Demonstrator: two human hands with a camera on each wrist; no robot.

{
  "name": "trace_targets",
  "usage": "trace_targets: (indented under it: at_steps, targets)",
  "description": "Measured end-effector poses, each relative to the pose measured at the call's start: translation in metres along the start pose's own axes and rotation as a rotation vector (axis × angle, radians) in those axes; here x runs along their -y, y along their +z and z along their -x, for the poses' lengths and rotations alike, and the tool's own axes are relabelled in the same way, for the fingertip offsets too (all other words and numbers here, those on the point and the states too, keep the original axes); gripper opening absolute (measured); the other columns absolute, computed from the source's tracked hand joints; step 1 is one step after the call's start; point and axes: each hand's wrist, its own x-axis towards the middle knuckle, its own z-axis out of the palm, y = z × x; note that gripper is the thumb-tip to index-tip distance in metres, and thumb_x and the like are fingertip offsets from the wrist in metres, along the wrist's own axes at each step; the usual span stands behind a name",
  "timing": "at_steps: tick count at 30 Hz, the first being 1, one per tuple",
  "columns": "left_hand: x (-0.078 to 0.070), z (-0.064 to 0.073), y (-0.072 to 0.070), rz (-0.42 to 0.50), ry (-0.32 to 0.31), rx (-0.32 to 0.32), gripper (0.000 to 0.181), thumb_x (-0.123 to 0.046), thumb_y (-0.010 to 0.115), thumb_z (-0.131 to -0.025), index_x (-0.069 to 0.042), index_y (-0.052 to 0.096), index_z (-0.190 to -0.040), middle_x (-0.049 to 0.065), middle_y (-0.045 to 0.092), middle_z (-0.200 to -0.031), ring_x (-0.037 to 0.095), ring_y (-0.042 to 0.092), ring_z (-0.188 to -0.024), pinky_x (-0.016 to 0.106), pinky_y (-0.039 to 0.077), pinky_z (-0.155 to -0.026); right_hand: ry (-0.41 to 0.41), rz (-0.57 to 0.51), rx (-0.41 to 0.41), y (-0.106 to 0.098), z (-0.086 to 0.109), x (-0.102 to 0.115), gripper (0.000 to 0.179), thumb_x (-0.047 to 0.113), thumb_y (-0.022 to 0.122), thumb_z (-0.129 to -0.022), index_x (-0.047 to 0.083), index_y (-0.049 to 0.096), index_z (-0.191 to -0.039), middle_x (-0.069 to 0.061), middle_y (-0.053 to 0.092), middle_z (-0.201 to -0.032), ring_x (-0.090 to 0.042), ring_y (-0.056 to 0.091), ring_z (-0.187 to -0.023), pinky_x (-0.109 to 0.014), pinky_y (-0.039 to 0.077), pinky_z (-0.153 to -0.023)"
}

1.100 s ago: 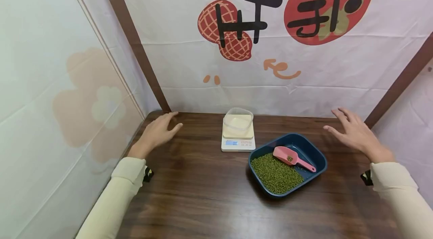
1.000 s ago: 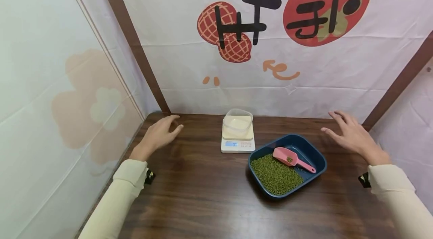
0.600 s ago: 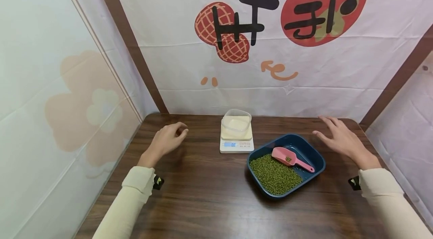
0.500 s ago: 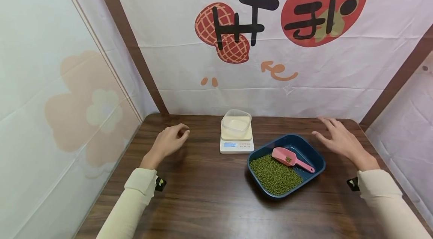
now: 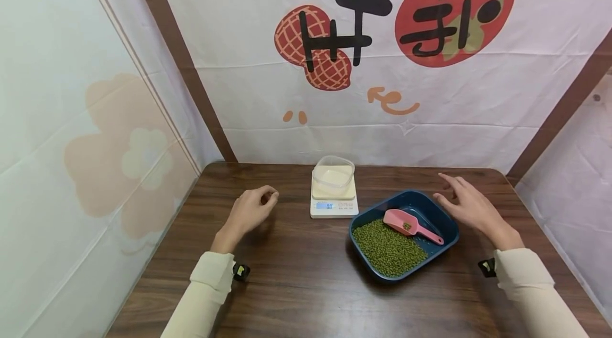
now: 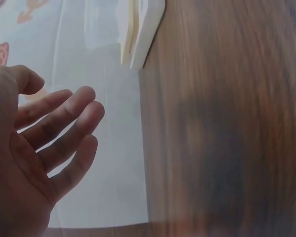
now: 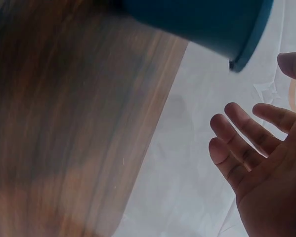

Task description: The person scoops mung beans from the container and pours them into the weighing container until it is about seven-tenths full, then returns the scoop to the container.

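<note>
My left hand (image 5: 251, 211) hovers over the table left of a white kitchen scale (image 5: 334, 208), fingers loosely bent and holding nothing. On the scale's plate stands a clear plastic container (image 5: 333, 173); the display appears to read 0.0. My right hand (image 5: 473, 210) is above the right end of a dark blue tray (image 5: 377, 272), its fingers relaxed and nothing in them. Green beans, which look like mung beans (image 5: 388, 247), fill the tray's left part. A pink scoop (image 5: 399, 221) lies on them, a few beans in it, its handle toward the right.
The brown wooden table (image 5: 296, 274) ends at the back against a white printed cloth (image 5: 258, 88). Another cloth panel (image 5: 43, 168) hangs along the left side, and a third rises on the right.
Both hands have moved inward and nearer to me, the left toward the scale and the right toward the tray. The left fingers have bent a little more. The view has shifted slightly.
</note>
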Motion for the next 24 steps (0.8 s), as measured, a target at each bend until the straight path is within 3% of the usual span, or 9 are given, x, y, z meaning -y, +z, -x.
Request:
trace_targets:
  at_steps: [5,10,24]
  targets:
    - [-0.008,0.005,0.01,0.067,-0.027,-0.015,0.031,-0.035,0.056,-0.11,-0.014,0.077,-0.119,-0.001,0.074,-0.087,0.012,0.057,-0.065,0.034,0.047,-0.066,-0.001,-0.03,-0.022,0.006,0.0,0.004,0.071,0.042,0.062,-0.107,0.003,0.039,-0.162,-0.019,0.063,-0.124,-0.034,0.067,-0.104,-0.059,0.055,-0.088]
    - [-0.017,0.007,0.022,0.092,-0.034,-0.027,0.03,-0.034,0.057,-0.109,-0.014,0.078,-0.116,-0.005,0.07,-0.082,0.012,0.057,-0.066,0.033,0.047,-0.067,-0.008,-0.032,-0.036,0.011,0.0,0.006,0.068,0.04,0.063,-0.107,0.001,0.043,-0.159,-0.016,0.066,-0.115,-0.022,0.062,-0.09,-0.046,0.053,-0.079]
    - [-0.044,0.013,0.052,0.143,-0.038,0.025,0.026,-0.032,0.06,-0.108,-0.014,0.079,-0.11,-0.009,0.068,-0.076,0.008,0.055,-0.064,0.029,0.045,-0.065,-0.003,-0.038,-0.01,0.023,0.002,0.008,0.054,0.035,0.066,-0.105,-0.001,0.059,-0.145,-0.01,0.066,-0.103,-0.018,0.058,-0.085,-0.036,0.049,-0.073]
